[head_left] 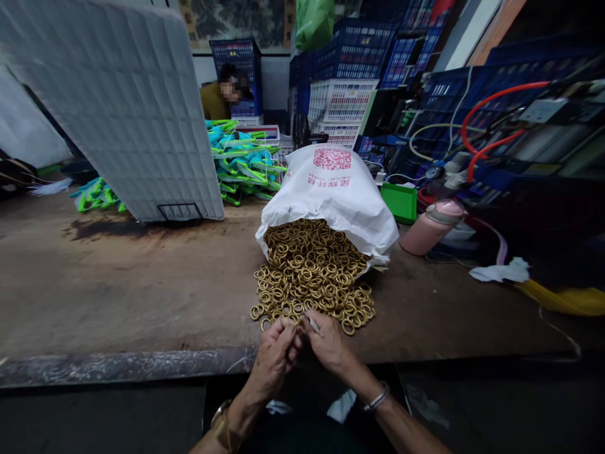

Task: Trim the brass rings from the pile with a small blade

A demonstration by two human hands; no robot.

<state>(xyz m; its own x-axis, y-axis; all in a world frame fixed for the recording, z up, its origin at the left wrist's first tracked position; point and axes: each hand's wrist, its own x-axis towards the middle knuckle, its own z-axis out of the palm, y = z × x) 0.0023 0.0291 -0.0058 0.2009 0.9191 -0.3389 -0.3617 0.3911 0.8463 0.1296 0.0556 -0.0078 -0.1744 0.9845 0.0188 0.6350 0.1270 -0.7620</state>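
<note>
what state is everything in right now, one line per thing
white sack, lying on its side, mouth open
brass rings, spilled from the sack in a heap
pink bottle, lying on its side, cap on
white grid panel, standing tilted
left hand, fingers curled shut by the rings
right hand, fingers curled shut, contents unclear

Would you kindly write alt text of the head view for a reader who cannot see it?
A person's left hand and right hand pinch together at the near edge of a heap of gold-coloured metal rings spilling from a white woven sack on a worn brown workbench. A pink flask lies to the right; blue plastic crates stand behind.
</note>
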